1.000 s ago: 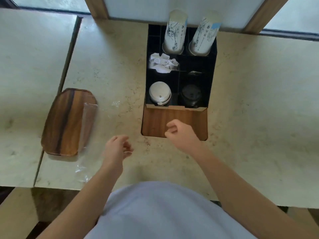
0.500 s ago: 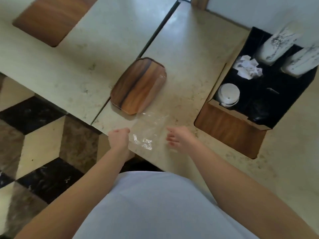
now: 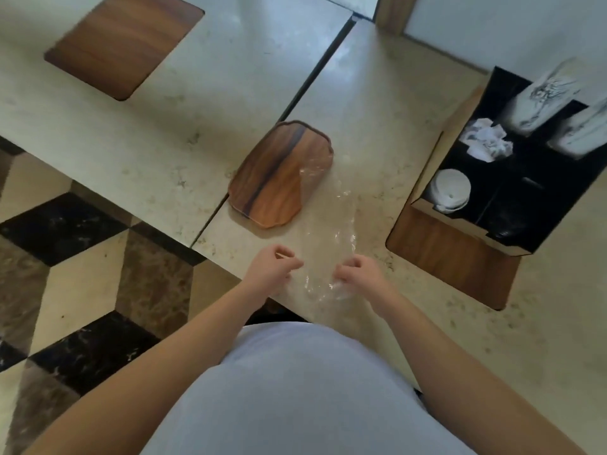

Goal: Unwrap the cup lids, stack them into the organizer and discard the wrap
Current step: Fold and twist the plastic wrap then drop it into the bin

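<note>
Wrap (image 3: 323, 244) lies flat on near bench (image 3: 377, 133) edge, far end lapping the tray (image 3: 279, 175). Left hand (image 3: 272, 270) and right hand (image 3: 356, 274) pinch its near corners, fingers curled. Judged: featherlight, limp, clingy film; gather by edges, then ball up.

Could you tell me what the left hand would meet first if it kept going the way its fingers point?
Most likely the clear plastic wrap: the left hand points right toward it, just short of its near edge, though depth is unclear.
</note>
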Motion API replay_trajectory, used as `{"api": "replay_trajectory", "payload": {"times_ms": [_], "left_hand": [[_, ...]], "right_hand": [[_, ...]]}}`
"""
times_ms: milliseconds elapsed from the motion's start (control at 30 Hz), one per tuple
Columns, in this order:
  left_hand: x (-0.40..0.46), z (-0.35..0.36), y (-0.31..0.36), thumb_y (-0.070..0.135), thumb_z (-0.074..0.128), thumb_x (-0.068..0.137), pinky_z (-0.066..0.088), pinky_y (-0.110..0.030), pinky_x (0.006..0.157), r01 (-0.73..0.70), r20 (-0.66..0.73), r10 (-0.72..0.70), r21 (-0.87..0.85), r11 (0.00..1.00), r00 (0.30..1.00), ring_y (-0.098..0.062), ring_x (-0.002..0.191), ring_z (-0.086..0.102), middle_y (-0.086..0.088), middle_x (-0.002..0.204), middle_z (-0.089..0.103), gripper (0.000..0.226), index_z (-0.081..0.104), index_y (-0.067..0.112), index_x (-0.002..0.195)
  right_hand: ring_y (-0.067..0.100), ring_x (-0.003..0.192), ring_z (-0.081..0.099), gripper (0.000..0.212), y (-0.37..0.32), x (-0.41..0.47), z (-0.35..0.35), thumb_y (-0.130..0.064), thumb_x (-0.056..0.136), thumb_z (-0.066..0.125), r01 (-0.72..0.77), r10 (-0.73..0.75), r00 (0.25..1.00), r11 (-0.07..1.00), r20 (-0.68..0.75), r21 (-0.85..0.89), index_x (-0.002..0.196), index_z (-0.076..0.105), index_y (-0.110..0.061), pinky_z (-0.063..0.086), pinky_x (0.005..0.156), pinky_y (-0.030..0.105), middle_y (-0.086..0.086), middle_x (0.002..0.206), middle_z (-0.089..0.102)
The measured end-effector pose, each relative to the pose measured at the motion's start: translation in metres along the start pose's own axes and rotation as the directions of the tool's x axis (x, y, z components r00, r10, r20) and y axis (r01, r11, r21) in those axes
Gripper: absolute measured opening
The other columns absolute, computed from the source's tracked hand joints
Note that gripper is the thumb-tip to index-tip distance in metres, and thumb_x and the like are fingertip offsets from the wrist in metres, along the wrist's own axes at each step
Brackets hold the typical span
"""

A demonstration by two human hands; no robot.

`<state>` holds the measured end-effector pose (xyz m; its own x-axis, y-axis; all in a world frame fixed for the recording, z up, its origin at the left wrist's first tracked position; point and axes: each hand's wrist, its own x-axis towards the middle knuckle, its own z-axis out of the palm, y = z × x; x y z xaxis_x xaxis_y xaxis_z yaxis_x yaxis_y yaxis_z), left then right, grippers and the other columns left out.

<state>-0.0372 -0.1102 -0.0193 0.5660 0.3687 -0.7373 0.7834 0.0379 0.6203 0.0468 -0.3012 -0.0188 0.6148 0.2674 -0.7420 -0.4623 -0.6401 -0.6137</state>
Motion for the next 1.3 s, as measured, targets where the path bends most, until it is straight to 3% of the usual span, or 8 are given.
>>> {"api": "replay_trajectory", "payload": {"times_ms": [67, 133, 267, 367, 467, 600, 1033, 1300], "left_hand": [[-0.008, 0.003, 0.026, 0.019, 0.076, 0.086, 0.053, -0.026, 0.069, -0.230, -0.126, 0.235, 0.055, 0.972, 0.964, -0.020, 0.084, 0.065, -0.004, 0.097, 0.065, 0.028, 0.061, 0.018, 0.109], [-0.018, 0.001, 0.058, 0.016, 0.076, 0.086, 0.052, -0.025, 0.080, -0.549, -0.185, 0.578, 0.186, 0.815, 0.795, -0.019, 0.094, 0.061, -0.002, 0.104, 0.062, 0.035, 0.059, 0.016, 0.117], [-0.032, 0.020, 0.132, 0.046, 0.079, 0.079, 0.031, -0.041, 0.112, -0.807, 0.295, 0.855, 0.552, 0.211, 0.425, -0.022, 0.134, 0.033, 0.001, 0.143, 0.046, 0.074, 0.044, 0.031, 0.142], [-0.033, 0.044, 0.168, 0.063, 0.079, 0.071, 0.023, -0.051, 0.114, -0.752, 0.588, 0.575, 0.655, 0.074, 0.569, -0.021, 0.145, 0.020, 0.011, 0.153, 0.040, 0.089, 0.035, 0.046, 0.147], [-0.027, 0.057, 0.182, 0.054, 0.083, 0.072, 0.040, -0.027, 0.086, -0.709, 0.648, 0.294, 0.674, 0.210, 0.703, -0.014, 0.113, 0.052, 0.019, 0.110, 0.059, 0.054, 0.064, 0.042, 0.122], [-0.016, 0.072, 0.179, 0.043, 0.080, 0.081, 0.049, -0.023, 0.070, -0.704, 0.647, 0.277, 0.643, 0.303, 0.710, -0.005, 0.081, 0.069, 0.013, 0.083, 0.074, 0.013, 0.076, 0.030, 0.083], [0.019, 0.090, 0.127, 0.023, 0.072, 0.093, 0.061, -0.034, 0.078, -0.454, 0.561, 0.171, 0.415, 0.789, 0.810, -0.022, 0.082, 0.076, -0.009, 0.086, 0.079, 0.018, 0.076, 0.006, 0.093], [0.013, 0.116, 0.107, 0.048, 0.067, 0.090, 0.058, -0.028, 0.066, -0.318, 0.508, 0.191, 0.176, 0.932, 0.840, -0.023, 0.073, 0.072, -0.014, 0.085, 0.076, 0.031, 0.077, 0.019, 0.096]], "right_hand": [[0.018, 0.077, 0.063, 0.017, 0.008, -0.017, -0.026, -0.010, 0.077, 0.065, 0.048, -0.048, 0.999, 0.998, -0.003, -0.051, 0.089, 0.060, 0.000, 0.049, 0.069, 0.034, 0.001, 0.084, 0.072], [0.019, 0.081, 0.065, 0.016, 0.010, -0.034, -0.050, -0.015, 0.080, 0.062, 0.097, -0.097, 0.995, 0.978, 0.010, -0.182, 0.090, 0.059, -0.003, 0.050, 0.071, 0.034, -0.003, 0.088, 0.072], [0.013, 0.098, 0.067, 0.011, 0.007, -0.067, -0.098, -0.024, 0.092, 0.061, 0.155, -0.169, 0.985, 0.923, -0.011, -0.352, 0.088, 0.068, -0.032, 0.057, 0.081, 0.036, -0.012, 0.100, 0.072], [0.011, 0.090, 0.071, 0.008, 0.006, -0.090, -0.129, -0.035, 0.085, 0.066, 0.209, -0.211, 0.977, 0.954, 0.011, -0.214, 0.089, 0.072, -0.037, 0.057, 0.083, 0.040, -0.014, 0.094, 0.075], [0.010, 0.084, 0.073, 0.012, 0.019, -0.105, -0.155, -0.038, 0.081, 0.071, 0.248, -0.250, 0.966, 0.968, -0.059, -0.044, 0.092, 0.074, -0.033, 0.055, 0.080, 0.029, -0.007, 0.091, 0.077], [0.015, 0.072, 0.068, 0.012, 0.057, -0.103, -0.176, -0.021, 0.088, 0.074, 0.246, -0.171, 0.947, 0.930, -0.271, 0.273, 0.095, 0.074, -0.011, 0.057, 0.068, 0.025, 0.007, 0.085, 0.077], [0.008, 0.069, 0.068, 0.019, 0.138, -0.085, -0.187, -0.035, 0.095, 0.068, 0.143, 0.115, 0.928, 0.770, -0.356, 0.622, 0.095, 0.066, -0.016, 0.053, 0.060, 0.022, 0.000, 0.085, 0.076], [0.014, 0.071, 0.069, 0.027, 0.150, -0.079, -0.200, -0.041, 0.101, 0.057, 0.140, 0.184, 0.909, 0.708, -0.373, 0.692, 0.095, 0.070, -0.017, 0.049, 0.068, 0.029, 0.000, 0.080, 0.075]]}}
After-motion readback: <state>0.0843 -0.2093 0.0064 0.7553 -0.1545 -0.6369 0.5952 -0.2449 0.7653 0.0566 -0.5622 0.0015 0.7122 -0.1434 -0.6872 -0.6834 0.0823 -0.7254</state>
